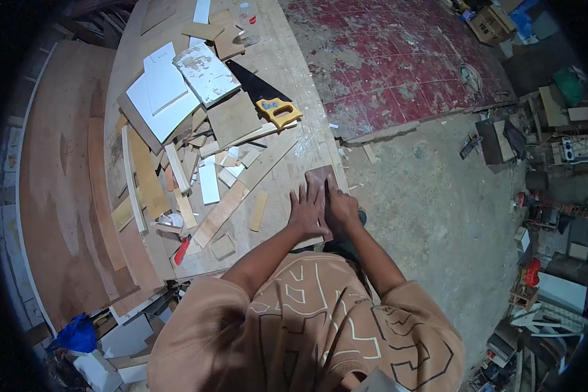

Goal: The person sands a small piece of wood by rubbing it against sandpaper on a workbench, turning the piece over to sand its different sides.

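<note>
A flat reddish-brown strip point(319, 174), possibly wood, lies along the right edge of the wooden worktable point(277, 175), close to my body. My left hand point(308, 213) rests on its left part with the fingers stretched and spread. On the other side, my right hand point(342, 208) is closed, its index finger pointing along the strip. What the right fingers hold, if anything, is hidden beneath them. Both hands hide much of the strip; its lower end shows below them. A narrow pale wood offcut point(259, 211) lies left of my left hand.
A handsaw point(278, 111) with a yellow handle lies further up the table. Boards, white panels point(155, 98) and several offcuts pile up at left. A red-handled tool point(182, 250) sits near the front edge. Concrete floor point(405, 189) and scattered scrap lie to the right.
</note>
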Motion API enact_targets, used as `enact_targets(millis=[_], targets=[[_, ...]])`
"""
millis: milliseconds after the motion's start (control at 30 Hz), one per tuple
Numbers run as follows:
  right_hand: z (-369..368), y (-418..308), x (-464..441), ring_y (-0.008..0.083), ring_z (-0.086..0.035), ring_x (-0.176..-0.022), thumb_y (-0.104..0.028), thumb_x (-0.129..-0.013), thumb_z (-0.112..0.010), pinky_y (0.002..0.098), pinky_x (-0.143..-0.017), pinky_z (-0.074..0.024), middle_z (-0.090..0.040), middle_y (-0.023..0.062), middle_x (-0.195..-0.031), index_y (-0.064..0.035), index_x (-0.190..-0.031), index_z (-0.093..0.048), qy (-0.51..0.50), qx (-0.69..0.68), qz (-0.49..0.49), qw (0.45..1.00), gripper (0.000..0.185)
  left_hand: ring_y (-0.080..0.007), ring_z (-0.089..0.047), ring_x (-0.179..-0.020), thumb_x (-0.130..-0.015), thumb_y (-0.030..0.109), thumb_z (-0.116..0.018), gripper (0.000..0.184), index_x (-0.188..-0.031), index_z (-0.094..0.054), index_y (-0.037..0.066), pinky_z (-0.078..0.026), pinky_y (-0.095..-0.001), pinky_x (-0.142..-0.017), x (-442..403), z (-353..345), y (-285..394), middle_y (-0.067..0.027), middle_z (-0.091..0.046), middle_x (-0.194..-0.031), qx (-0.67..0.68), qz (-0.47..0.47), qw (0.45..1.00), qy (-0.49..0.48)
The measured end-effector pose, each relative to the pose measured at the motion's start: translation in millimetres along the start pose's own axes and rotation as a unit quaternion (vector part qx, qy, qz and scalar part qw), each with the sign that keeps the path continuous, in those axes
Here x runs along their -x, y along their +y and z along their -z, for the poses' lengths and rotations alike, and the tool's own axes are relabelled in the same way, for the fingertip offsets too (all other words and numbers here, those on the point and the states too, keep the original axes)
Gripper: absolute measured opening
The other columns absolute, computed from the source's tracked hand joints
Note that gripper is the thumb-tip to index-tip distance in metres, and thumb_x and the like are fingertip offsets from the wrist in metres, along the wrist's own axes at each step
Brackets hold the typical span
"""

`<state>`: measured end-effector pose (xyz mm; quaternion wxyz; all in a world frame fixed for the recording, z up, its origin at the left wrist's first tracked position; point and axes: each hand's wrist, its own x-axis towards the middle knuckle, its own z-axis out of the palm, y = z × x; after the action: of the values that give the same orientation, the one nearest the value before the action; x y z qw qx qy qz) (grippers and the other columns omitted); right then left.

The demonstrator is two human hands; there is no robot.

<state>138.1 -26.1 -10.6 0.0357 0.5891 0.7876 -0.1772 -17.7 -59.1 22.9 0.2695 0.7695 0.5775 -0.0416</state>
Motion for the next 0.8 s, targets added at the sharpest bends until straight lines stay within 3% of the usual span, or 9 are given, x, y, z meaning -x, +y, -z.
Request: enact_targets(millis=[67, 333, 400, 567, 633, 700, 733, 800], targets=[[-3, 0, 18, 0.0361, -0.069, -0.072, -0.018, -0.09, -0.051, 0.0488, -0.062, -0.0554, -0.069, 0.0192, -0.088, -0.0099, -0.154, -0.021, -0.003, -0.001, -0.002, 1.0, 0.071, -0.0541, -0.01, -0.144, -0.054, 0.063, -0.083, 0.14, -0.153, -0.01, -0.003, -0.014, -0.072, -0.11, 10, -6, 7, -0.0284, -0.002, -0.16, -0.034, -0.065, 0.996, -0.056], [3, 8, 3, 0.0355, -0.069, -0.074, -0.014, -0.085, -0.055, 0.0466, -0.063, -0.0558, -0.068, 0.0187, -0.089, -0.0077, -0.15, -0.031, -0.005, 0.004, 0.023, 1.0, 0.07, -0.054, -0.008, -0.144, -0.058, 0.06, -0.079, 0.135, -0.151, -0.01, -0.008, -0.013, -0.068, -0.113, 8, -36, 12, -0.0296, -0.003, -0.159, -0.067, -0.063, 0.994, -0.054], [5, 12, -13, 0.0356, -0.069, -0.075, -0.013, -0.085, -0.055, 0.0469, -0.063, -0.056, -0.068, 0.0186, -0.088, -0.0074, -0.15, -0.03, 0.002, 0.003, 0.022, 1.0, 0.07, -0.0515, -0.008, -0.145, -0.061, 0.058, -0.077, 0.132, -0.151, -0.007, -0.008, -0.012, -0.0685, -0.113, 2, -33, 9, -0.0303, -0.004, -0.159, -0.009, -0.052, 0.999, 0.01], [13, 10, -30, 0.0355, -0.07, -0.075, -0.013, -0.086, -0.053, 0.0476, -0.065, -0.0564, -0.068, 0.0179, -0.086, -0.0097, -0.151, -0.028, 0.022, 0.014, 0.018, 0.999, 0.07, -0.0511, -0.006, -0.146, -0.064, 0.054, -0.075, 0.129, -0.151, -0.004, -0.009, -0.007, -0.0732, -0.109, -11, -31, 4, -0.0326, -0.004, -0.158, 0.012, -0.043, 0.998, 0.044], [17, 9, -30, 0.0374, -0.07, -0.073, -0.018, -0.087, -0.052, 0.0491, -0.063, -0.0553, -0.07, 0.0195, -0.089, -0.0151, -0.153, -0.026, 0.0, 0.007, -0.008, 1.0, 0.071, -0.051, -0.006, -0.146, -0.064, 0.052, -0.074, 0.127, -0.152, -0.005, -0.008, -0.006, -0.0734, -0.109, -18, -30, 2, -0.0325, -0.003, -0.158, 0.028, -0.036, 0.997, 0.06], [20, 9, -28, 0.0381, -0.07, -0.074, -0.018, -0.087, -0.051, 0.0499, -0.063, -0.0548, -0.07, 0.0205, -0.09, -0.0162, -0.155, -0.018, -0.029, -0.009, -0.012, 0.999, 0.076, -0.0485, -0.003, -0.147, -0.063, 0.053, -0.075, 0.129, -0.152, -0.004, -0.007, -0.006, -0.0733, -0.109, -30, -28, -2, -0.0307, -0.001, -0.159, 0.035, 0.044, 0.994, 0.096], [21, 9, -25, 0.0389, -0.07, -0.075, -0.019, -0.087, -0.051, 0.0507, -0.064, -0.0544, -0.07, 0.0216, -0.09, -0.0173, -0.157, -0.009, -0.059, -0.025, -0.016, 0.998, 0.082, -0.0485, -0.003, -0.147, -0.063, 0.053, -0.075, 0.129, -0.152, -0.004, -0.007, -0.006, -0.0733, -0.109, -33, -16, 0, -0.0307, -0.001, -0.159, 0.037, 0.045, 0.994, 0.094], [24, 8, -23, 0.0392, -0.07, -0.076, -0.019, -0.087, -0.051, 0.0512, -0.064, -0.0542, -0.07, 0.0219, -0.089, -0.0162, -0.155, -0.016, -0.058, -0.044, -0.014, 0.997, 0.077, -0.0448, 0.0, -0.149, -0.061, 0.055, -0.078, 0.132, -0.152, -0.005, -0.007, -0.009, -0.0722, -0.111, -42, 11, 1, -0.0272, -0.002, -0.16, -0.004, 0.036, 0.999, 0.006]])
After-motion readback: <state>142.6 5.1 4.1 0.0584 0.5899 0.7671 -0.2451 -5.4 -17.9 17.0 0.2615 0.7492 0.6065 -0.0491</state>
